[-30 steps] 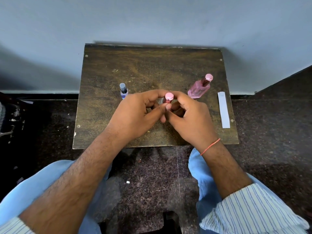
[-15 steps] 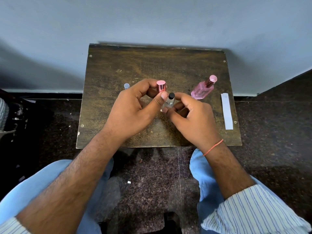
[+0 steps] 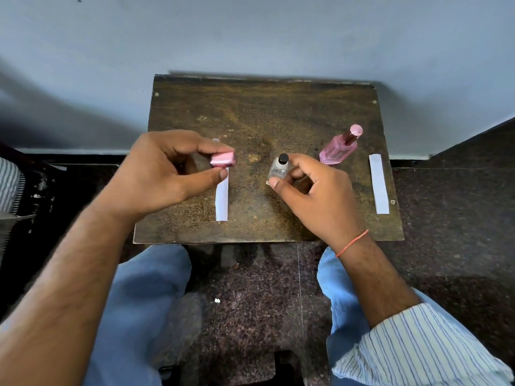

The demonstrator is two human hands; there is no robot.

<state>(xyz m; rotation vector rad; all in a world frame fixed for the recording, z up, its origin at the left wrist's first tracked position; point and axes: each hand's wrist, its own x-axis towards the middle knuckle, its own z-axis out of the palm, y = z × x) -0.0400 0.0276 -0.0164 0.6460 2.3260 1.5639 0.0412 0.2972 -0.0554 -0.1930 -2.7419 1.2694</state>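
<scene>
Behind my left hand a small pale object is hiding, unidentifiable. Over the worn brown wooden table, that hand is pinching a shiny pink metal cap; my right hand is gripping the small clear glass bottle.

The left hand pinches a shiny pink metallic cap, well apart from the small clear glass bottle with a black sprayer top, gripped by the right hand over the dark wooden bench.
</scene>
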